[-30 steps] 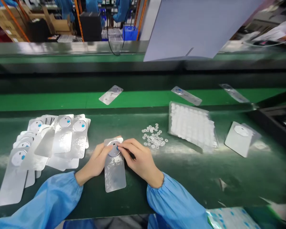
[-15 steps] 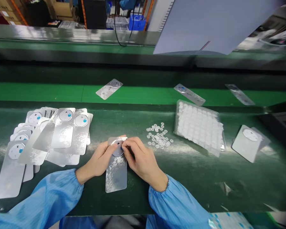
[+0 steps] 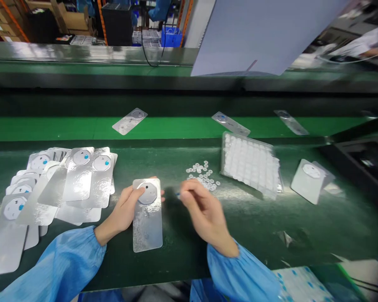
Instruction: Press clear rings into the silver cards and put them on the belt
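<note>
While the silver card (image 3: pixel 147 216) lay flat near the front edge of the dark green counter (image 3: pixel 258 226), it was held down by the left hand (image 3: pixel 127 207), whose thumb was pressed on the round grey disc (image 3: pixel 147 193) at the card's far end and whose fingers were curled against the card's left side. The right hand (image 3: pixel 203 209) was raised just right of the card and clear of it, blurred, with thumb and forefinger pinched together; something small and bluish seemed to be caught at the fingertips, though what it was could not be told. Both wrists were covered by blue sleeves (image 3: pixel 66 264).

Just beyond the right hand, a loose scatter of small clear discs (image 3: pixel 203 175) was spread on the counter. A clear plastic tray (image 3: pixel 250 165) of white pieces was set to the right of that scatter, tilted up at its far side. Further right, near the counter's right end, a pale card (image 3: pixel 308 181) with a round patch was propped at a slant.

Towards the left end of the counter, a fanned pile of silver cards (image 3: pixel 59 188) was heaped, several of them marked with a white disc and a blue dot. On the bright green belt (image 3: pixel 50 128) behind the counter's far edge, three more cards were laid well apart: one (image 3: pixel 129 121) to the left, one (image 3: pixel 230 123) in the middle and one (image 3: pixel 291 122) to the right.
</note>
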The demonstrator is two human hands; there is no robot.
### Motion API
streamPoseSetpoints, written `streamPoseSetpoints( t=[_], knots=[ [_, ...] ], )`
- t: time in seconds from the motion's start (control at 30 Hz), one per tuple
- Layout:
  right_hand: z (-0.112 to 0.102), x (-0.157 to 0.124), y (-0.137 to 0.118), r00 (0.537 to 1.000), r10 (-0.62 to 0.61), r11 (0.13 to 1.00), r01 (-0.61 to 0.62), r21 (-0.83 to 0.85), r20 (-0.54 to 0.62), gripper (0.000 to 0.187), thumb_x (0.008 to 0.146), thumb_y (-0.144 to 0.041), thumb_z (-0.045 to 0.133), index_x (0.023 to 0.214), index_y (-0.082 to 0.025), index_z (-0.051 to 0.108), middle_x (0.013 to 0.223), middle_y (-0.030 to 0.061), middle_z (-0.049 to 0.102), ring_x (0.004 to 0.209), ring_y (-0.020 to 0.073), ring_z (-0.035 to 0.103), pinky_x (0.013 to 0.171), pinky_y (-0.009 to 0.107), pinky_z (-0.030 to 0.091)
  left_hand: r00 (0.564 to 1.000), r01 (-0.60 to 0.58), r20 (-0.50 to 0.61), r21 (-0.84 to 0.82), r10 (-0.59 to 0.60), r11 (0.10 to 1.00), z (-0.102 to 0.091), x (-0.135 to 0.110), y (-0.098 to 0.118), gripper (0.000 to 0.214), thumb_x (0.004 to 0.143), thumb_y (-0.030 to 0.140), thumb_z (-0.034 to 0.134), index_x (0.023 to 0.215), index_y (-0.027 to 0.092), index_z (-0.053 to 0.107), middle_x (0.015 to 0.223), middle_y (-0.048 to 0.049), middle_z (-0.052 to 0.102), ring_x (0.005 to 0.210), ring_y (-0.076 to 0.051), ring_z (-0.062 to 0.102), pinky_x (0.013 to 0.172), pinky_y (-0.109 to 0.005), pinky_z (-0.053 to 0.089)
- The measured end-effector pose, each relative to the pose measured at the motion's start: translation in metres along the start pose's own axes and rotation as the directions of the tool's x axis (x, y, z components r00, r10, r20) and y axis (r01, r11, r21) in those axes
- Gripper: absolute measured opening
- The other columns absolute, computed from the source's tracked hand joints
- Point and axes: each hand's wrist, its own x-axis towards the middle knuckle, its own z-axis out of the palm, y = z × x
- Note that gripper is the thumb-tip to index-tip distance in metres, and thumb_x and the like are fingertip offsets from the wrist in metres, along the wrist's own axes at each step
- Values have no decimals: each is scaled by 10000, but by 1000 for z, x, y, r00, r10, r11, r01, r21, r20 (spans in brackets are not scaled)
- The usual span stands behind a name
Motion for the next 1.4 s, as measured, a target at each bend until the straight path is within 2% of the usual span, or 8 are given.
streamPoseSetpoints(
  t=[0.07, 0.17, 0.3, 0.4, 0.53, 0.67, 1.2, 1.4],
  knots=[
    [-53, -36, 6, 967, 147, 987, -156, -30, -207, 260, 983, -468, 627, 904, -222, 644, 890, 60, 638, 742, 177, 612, 629, 283, 533, 998, 66, 12, -72, -65, 995, -1, -1, 0, 643, 793, 554, 704, 1310, 173, 714, 1070, -116, 803, 1046, -382, 740, 889, -436, 583],
    [-152, -117, 29, 728, 347, 886, -461, -47, -591, 329, 886, -541, 684, 1042, -252, 700, 945, 85, 700, 768, 244, 682, 644, 366, 570, 995, 99, -12, -95, -100, 991, -4, -1, 0, 619, 803, 543, 731, 1281, 151, 721, 1106, -130, 797, 1119, -388, 720, 969, -441, 563],
    [-222, -186, 60, 579, 279, 511, -765, -392, -766, 184, 783, -416, 669, 768, -245, 734, 849, 169, 708, 779, 372, 690, 697, 534, 548, 993, 98, -47, -126, -104, 987, -3, 0, 0, 615, 784, 509, 767, 1282, 150, 722, 1109, -123, 798, 1146, -405, 707, 977, -459, 569],
    [-186, -162, 67, 794, 24, 473, -545, -693, -608, 296, 832, -337, 544, 949, -202, 780, 1116, 193, 718, 953, 385, 702, 799, 548, 563, 995, 76, -59, -114, -83, 991, 0, 0, 2, 711, 762, 496, 784, 1355, 120, 672, 1094, -139, 798, 1096, -415, 725, 898, -449, 603],
    [-95, -71, 56, 980, -104, 709, -47, -703, -170, 304, 995, -283, 507, 1155, -243, 763, 1093, 105, 745, 944, 252, 725, 835, 366, 598, 999, 29, -18, -94, -31, 995, 0, 1, 4, 813, 777, 494, 780, 1438, 64, 583, 1132, -180, 783, 1096, -412, 727, 882, -435, 606],
    [-57, -10, 53, 996, -89, 681, 64, -730, 4, 254, 1017, -292, 556, 1108, -251, 790, 1079, 82, 746, 905, 222, 739, 771, 304, 594, 1000, -13, 17, -91, 15, 996, -2, 3, 1, 823, 789, 520, 776, 1426, 38, 578, 1144, -198, 777, 1077, -391, 738, 907, -420, 595],
    [-77, 50, 35, 909, 294, 826, -86, -557, 297, 246, 916, -374, 591, 756, -209, 678, 648, 24, 670, 607, 188, 609, 603, 294, 466, 980, -199, -1, -37, 199, 979, -1, 1, -12, 751, 929, 459, 648, 1587, 209, 388, 1256, -163, 732, 1114, -337, 727, 929, -447, 579],
    [-21, 28, 5, 987, -54, 976, 84, -200, 150, 206, 976, -337, 613, 842, -199, 690, 797, 49, 716, 706, 182, 661, 608, 288, 518, 914, -371, -26, 349, 404, 861, -5, 0, -18, 338, 963, 332, 614, 1251, 210, 743, 1165, -86, 774, 1045, -276, 730, 929, -380, 578]
  ],
)
